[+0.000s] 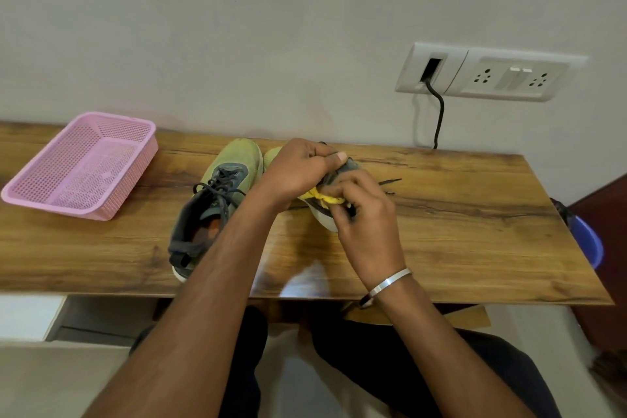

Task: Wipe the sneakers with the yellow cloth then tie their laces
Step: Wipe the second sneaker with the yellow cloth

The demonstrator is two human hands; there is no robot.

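- Pink plastic basket (79,164) at 9 o'clock on the wooden table (441,231), mesh walls, tilted a bit toward the wall.
- Left sneaker (217,200) just left of centre — green toe at 12 o'clock, heel at 6 o'clock near the table's front edge. Dark laces (220,188) loose over the tongue, untied.
- Left hand (298,170) at centre, fingers curled round the upper of the right sneaker (339,173), thumb on top. Forearm crosses over the left sneaker's heel side.
- Right sneaker is tipped on its side, touching the left one at the toe; mostly hidden by both hands, white sole edge showing at its 5 o'clock.
- Yellow cloth (322,197) bunched small, pressed on that sneaker's side between the two hands.
- Right hand (364,210) pinches the cloth, fingers curled tight; silver bangle (390,282) on the wrist.
- Two dark lace tips (390,181) lie on the table at 3 o'clock of the right sneaker.
- Wall socket plate (492,73) at 1 o'clock, black cable (439,112) dropping behind the table.
- Blue bin (588,241) — far 3 o'clock, past the table edge.
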